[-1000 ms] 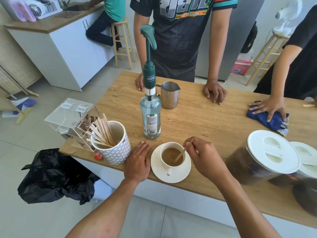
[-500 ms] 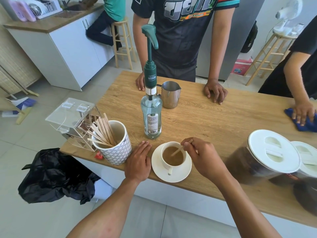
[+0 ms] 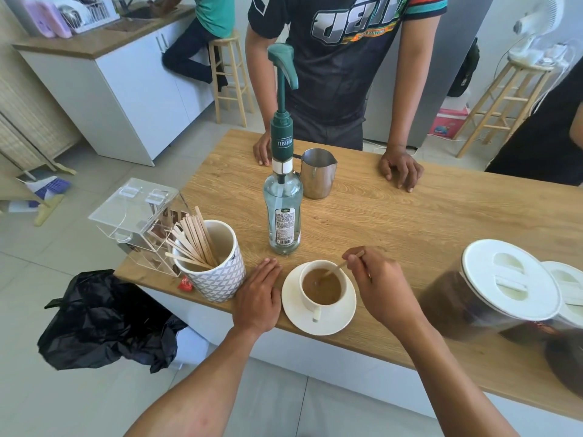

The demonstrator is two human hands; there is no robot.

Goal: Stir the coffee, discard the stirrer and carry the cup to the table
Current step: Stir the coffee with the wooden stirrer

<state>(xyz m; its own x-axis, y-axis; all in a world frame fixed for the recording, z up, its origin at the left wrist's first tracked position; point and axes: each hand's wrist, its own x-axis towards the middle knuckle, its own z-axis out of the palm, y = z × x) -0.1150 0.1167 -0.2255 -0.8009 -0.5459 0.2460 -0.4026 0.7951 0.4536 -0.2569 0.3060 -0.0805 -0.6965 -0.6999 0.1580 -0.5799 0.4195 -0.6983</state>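
Cup (image 3: 310,305) sits on saucer (image 3: 318,326) near the front edge of the wooden counter (image 3: 394,222), coffee fairly high. Right hand (image 3: 381,285) pinches the thin stirrer (image 3: 339,266), tip in the drink. Left hand (image 3: 257,298) lies flat beside the saucer, holding nothing. Stirrer looks light and bendy. Cup is probably ceramic, so breakable and prone to slosh. Best lifted by the saucer rim and kept level.

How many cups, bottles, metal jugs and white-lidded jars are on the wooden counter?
Cups: 2, coffee cup, patterned cup
Bottles: 1, syrup bottle
Metal jugs: 1, steel jug
White-lidded jars: 2, near jar, far jar
Total: 6
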